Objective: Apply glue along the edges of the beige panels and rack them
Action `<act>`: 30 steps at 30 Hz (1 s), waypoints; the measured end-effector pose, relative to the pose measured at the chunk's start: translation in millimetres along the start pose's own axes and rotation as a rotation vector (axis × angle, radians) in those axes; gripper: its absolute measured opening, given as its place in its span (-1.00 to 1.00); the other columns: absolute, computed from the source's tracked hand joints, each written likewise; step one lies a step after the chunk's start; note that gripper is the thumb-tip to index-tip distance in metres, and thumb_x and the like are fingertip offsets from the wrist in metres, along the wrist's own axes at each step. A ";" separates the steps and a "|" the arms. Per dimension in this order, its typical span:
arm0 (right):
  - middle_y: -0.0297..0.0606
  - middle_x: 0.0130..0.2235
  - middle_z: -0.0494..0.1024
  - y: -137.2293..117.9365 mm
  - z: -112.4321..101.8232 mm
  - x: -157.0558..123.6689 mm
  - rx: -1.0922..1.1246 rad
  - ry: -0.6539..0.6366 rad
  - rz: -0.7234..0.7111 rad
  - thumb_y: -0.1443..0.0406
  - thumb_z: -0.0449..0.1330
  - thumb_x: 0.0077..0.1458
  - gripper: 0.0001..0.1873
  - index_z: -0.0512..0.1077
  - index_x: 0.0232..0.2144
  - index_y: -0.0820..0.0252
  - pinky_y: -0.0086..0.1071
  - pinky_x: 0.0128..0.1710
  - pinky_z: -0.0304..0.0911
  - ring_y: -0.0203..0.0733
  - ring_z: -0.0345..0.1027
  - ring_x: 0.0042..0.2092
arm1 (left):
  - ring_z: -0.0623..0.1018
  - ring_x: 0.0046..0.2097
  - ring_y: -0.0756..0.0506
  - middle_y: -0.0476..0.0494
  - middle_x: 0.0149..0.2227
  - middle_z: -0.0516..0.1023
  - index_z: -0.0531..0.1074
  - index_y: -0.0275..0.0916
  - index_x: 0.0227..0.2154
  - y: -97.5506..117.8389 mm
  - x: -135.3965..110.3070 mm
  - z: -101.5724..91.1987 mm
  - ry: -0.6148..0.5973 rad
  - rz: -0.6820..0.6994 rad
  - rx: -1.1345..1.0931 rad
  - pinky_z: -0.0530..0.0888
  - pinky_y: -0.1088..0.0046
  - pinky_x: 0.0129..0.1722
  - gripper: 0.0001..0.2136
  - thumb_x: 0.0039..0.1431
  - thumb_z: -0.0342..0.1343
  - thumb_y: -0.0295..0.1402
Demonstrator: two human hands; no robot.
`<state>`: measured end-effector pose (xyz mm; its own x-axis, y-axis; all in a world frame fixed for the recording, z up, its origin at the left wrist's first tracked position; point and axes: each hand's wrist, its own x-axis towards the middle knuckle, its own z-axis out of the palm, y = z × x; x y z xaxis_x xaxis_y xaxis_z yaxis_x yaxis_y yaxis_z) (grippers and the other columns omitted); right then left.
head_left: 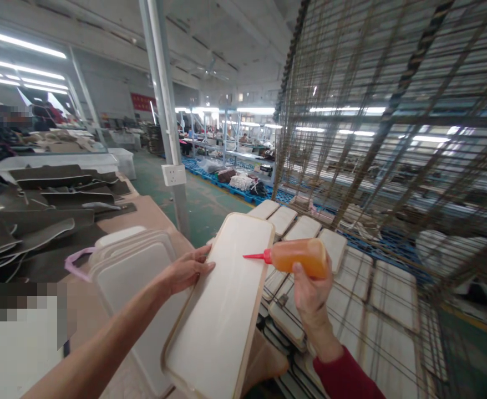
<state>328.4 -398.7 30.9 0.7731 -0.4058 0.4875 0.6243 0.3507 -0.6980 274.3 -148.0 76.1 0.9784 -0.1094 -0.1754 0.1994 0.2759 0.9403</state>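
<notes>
My left hand (187,270) grips the left edge of a long white panel with a tan rim (222,310), tilted up off the table. My right hand (310,291) is closed round an orange squeeze bottle (297,257). The bottle's red nozzle (254,256) points left over the panel's right edge. A stack of similar white panels (133,277) lies on the table left of the held one.
A tall wire drying rack (372,166) stands at the right, its shelves holding several white panels (302,227). Dark cut pieces (39,216) pile up at the left. A grey pillar with a socket (172,174) rises behind the table. Another person stands far left.
</notes>
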 end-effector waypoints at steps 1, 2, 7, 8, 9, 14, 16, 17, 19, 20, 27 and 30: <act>-0.15 -0.05 0.48 2.3 -1.3 -5.4 -0.005 -0.030 0.021 0.26 0.38 -0.21 -0.30 0.27 0.03 0.15 -0.21 -0.09 0.35 -0.18 0.42 -0.17 | 0.60 -0.25 -0.19 -0.18 -0.21 0.63 0.38 -0.22 0.05 -0.7 0.6 -0.6 -0.003 0.004 -0.004 0.52 0.39 -0.27 -0.31 -0.27 0.38 -0.47; -0.14 -0.05 0.48 4.5 -4.7 -14.1 -0.018 -0.084 0.055 0.27 0.38 -0.22 -0.28 0.27 0.04 0.16 -0.22 -0.11 0.36 -0.16 0.43 -0.17 | 0.60 -0.26 -0.19 -0.18 -0.21 0.63 0.38 -0.23 0.05 -1.5 1.3 -1.9 0.002 0.006 -0.005 0.52 0.39 -0.28 -0.31 -0.28 0.38 -0.47; -0.09 0.00 0.47 4.2 -14.5 -45.9 -0.098 -0.272 0.143 0.29 0.40 -0.26 -0.23 0.28 0.06 0.16 -0.20 -0.06 0.36 -0.06 0.42 -0.06 | 0.60 -0.26 -0.18 -0.19 -0.21 0.63 0.40 -0.26 0.01 -4.1 -0.2 -9.2 0.036 0.023 0.010 0.52 0.43 -0.30 -0.31 -0.32 0.41 -0.45; -0.11 0.00 0.46 2.9 -9.6 -41.4 -0.094 -0.237 0.121 0.29 0.40 -0.26 -0.23 0.28 0.06 0.15 -0.19 -0.04 0.34 -0.06 0.41 -0.05 | 0.60 -0.26 -0.18 -0.19 -0.21 0.63 0.40 -0.26 0.01 -3.7 -1.4 -8.7 0.033 0.024 0.015 0.52 0.43 -0.31 -0.31 -0.32 0.41 -0.45; -0.12 0.00 0.46 2.0 -2.8 -33.8 -0.086 -0.183 0.089 0.29 0.41 -0.26 -0.23 0.28 0.05 0.14 -0.17 -0.02 0.33 -0.06 0.40 -0.04 | 0.60 -0.27 -0.18 -0.19 -0.22 0.63 0.40 -0.26 0.01 -3.0 -2.6 -7.4 0.023 0.021 0.019 0.52 0.43 -0.31 -0.31 -0.32 0.41 -0.44; -0.15 -0.03 0.47 5.8 21.7 -11.1 -0.084 -0.059 -0.029 0.25 0.40 -0.25 -0.25 0.26 0.03 0.18 -0.16 -0.03 0.32 -0.09 0.40 -0.08 | 0.60 -0.28 -0.20 -0.20 -0.22 0.63 0.38 -0.27 0.03 -1.1 -0.1 -0.9 -0.074 0.017 0.015 0.52 0.39 -0.30 -0.32 -0.28 0.39 -0.42; -0.14 -0.05 0.48 5.9 14.9 -28.1 -0.118 -0.156 0.015 0.25 0.40 -0.25 -0.24 0.26 0.04 0.19 -0.19 -0.08 0.36 -0.09 0.42 -0.11 | 0.60 -0.28 -0.20 -0.20 -0.22 0.63 0.37 -0.27 0.03 -3.5 5.4 -3.6 -0.083 0.030 0.015 0.52 0.39 -0.31 -0.32 -0.28 0.39 -0.42; -0.12 -0.05 0.48 4.9 8.9 -39.2 -0.149 -0.218 0.044 0.25 0.40 -0.26 -0.24 0.27 0.04 0.19 -0.21 -0.11 0.38 -0.07 0.43 -0.11 | 0.60 -0.28 -0.19 -0.20 -0.22 0.63 0.37 -0.27 0.02 -5.2 8.2 -5.9 -0.084 0.037 0.015 0.52 0.40 -0.31 -0.33 -0.27 0.39 -0.43; -0.10 -0.02 0.48 1.7 -3.3 -56.2 -0.213 -0.305 0.074 0.26 0.41 -0.26 -0.24 0.29 0.04 0.18 -0.22 -0.10 0.38 -0.05 0.42 -0.08 | 0.60 -0.28 -0.19 -0.19 -0.22 0.63 0.37 -0.27 0.02 -9.0 12.8 -10.9 -0.090 0.048 0.014 0.51 0.41 -0.31 -0.34 -0.26 0.38 -0.42; -0.10 -0.02 0.47 0.4 -7.8 -58.7 -0.237 -0.302 0.074 0.26 0.41 -0.26 -0.25 0.29 0.04 0.17 -0.21 -0.09 0.38 -0.04 0.42 -0.07 | 0.61 -0.28 -0.19 -0.19 -0.22 0.63 0.37 -0.27 0.02 -10.6 14.3 -12.7 -0.099 0.049 0.015 0.51 0.40 -0.31 -0.35 -0.25 0.38 -0.42; -0.09 0.06 0.39 8.6 -22.7 -10.7 -0.161 0.011 0.011 0.24 0.38 -0.19 -0.14 0.15 0.15 0.14 -0.08 0.04 0.26 -0.10 0.37 -0.04 | 0.61 -0.27 -0.19 -0.17 -0.25 0.63 0.42 -0.25 -0.05 -11.4 24.0 -3.8 -0.163 -0.021 0.029 0.52 0.38 -0.27 -0.44 -0.23 0.37 -0.42; -0.08 -0.01 0.46 8.0 -44.4 -32.4 -0.170 -0.044 0.093 0.28 0.39 -0.21 -0.13 0.16 0.16 0.17 -0.17 -0.08 0.36 -0.11 0.43 -0.13 | 0.61 -0.29 -0.19 -0.18 -0.27 0.63 0.43 -0.27 -0.09 -14.2 33.7 0.4 -0.138 -0.041 0.020 0.52 0.37 -0.29 -0.43 -0.29 0.39 -0.41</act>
<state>303.3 -420.2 -13.7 0.8331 -0.3393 0.4369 0.5250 0.2360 -0.8177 304.5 -156.0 57.0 0.9523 -0.2513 -0.1730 0.2364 0.2495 0.9391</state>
